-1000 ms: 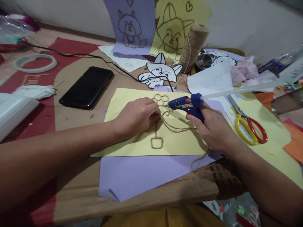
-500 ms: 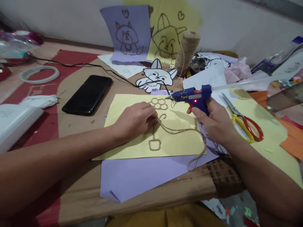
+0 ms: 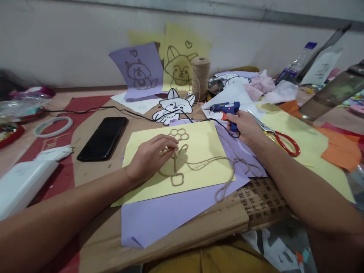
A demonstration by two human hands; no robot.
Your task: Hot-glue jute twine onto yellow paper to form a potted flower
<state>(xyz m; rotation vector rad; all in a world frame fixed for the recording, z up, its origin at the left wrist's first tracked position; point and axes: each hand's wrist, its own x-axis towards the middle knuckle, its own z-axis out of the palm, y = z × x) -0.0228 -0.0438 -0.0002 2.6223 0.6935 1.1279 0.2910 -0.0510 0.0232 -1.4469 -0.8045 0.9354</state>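
My left hand (image 3: 153,155) pinches the brown twine (image 3: 199,163) over the middle of a yellow sheet (image 3: 210,144). Twine shapes lie on that sheet: a flower (image 3: 179,134) above my fingers, a stem below them and a small square pot (image 3: 178,179) at its foot. Loose twine runs right across the sheet and loops past its edge. My right hand (image 3: 244,125) is wrapped round the handle of a blue glue gun (image 3: 226,109), whose tip points left, beyond the sheet's upper right corner. A purple sheet (image 3: 159,220) lies underneath.
A black phone (image 3: 102,139) and a tape roll (image 3: 53,127) lie left. Scissors (image 3: 287,145) lie beside my right wrist. A twine spool (image 3: 200,77) stands at the back near a white fox cutout (image 3: 174,104). The gun's black cable (image 3: 99,108) crosses the table.
The view has tilted up and shifted. My right hand has drawn the glue gun away from the flower, to the right and back. My left hand stays at the stem with the twine.
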